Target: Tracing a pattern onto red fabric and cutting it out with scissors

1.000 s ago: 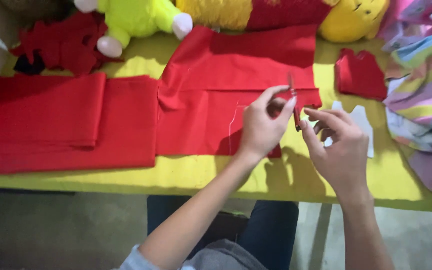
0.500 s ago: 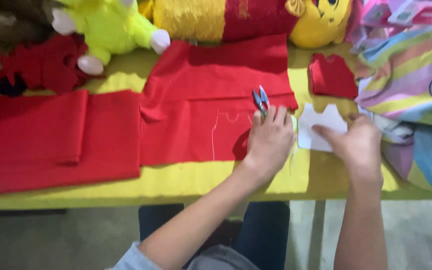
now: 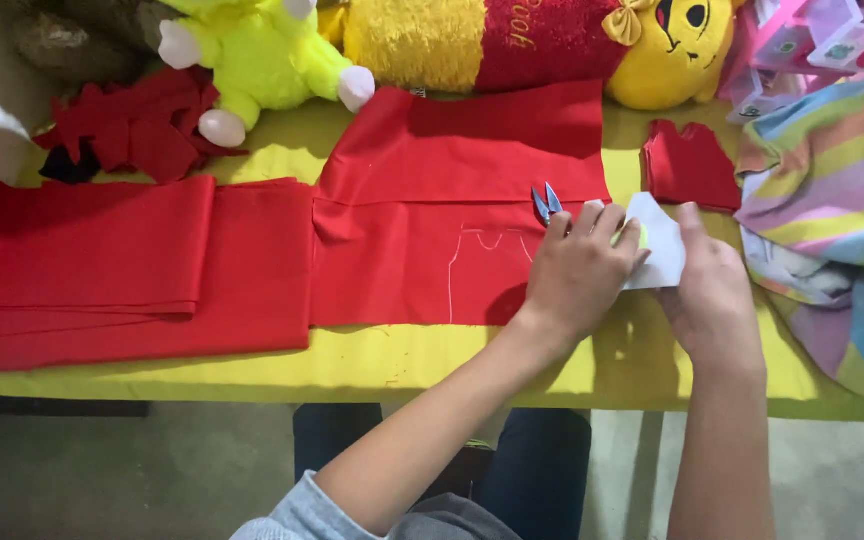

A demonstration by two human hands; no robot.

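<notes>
At the right part of the worktop [image 3: 352, 370], which is covered in yellow cloth, both hands meet over a white paper pattern piece [image 3: 660, 245]. The left hand [image 3: 580, 275] lies palm down on the right end of the red fabric [image 3: 422, 255], its fingers [image 3: 607, 222] stretched forward and pressing on the left edge of the paper; small blue thread snips [image 3: 546, 203] stick up just beyond its knuckles, and I cannot tell whether the hand grips them or they merely lie on the cloth. The right hand [image 3: 714, 295] rests beside the paper's right edge, its fingers loosely curled and touching the sheet, holding it flat rather than pinching it. On the red fabric just left of the left hand, a chalk outline [image 3: 472, 260] of a small garment shape is drawn. A longer folded length of red cloth [image 3: 122, 265] lies along the left half of the worktop, near the front edge. A small stack of cut red pieces [image 3: 690, 165] sits beyond the right hand, towards the back edge, and a heap of red scraps [image 3: 122, 130] lies at the back left corner. Along the back edge rest a lime green plush toy [image 3: 252, 60] and a yellow plush toy in a red top [image 3: 542, 45]. Striped pastel fabric [image 3: 832, 190] covers the right edge.
</notes>
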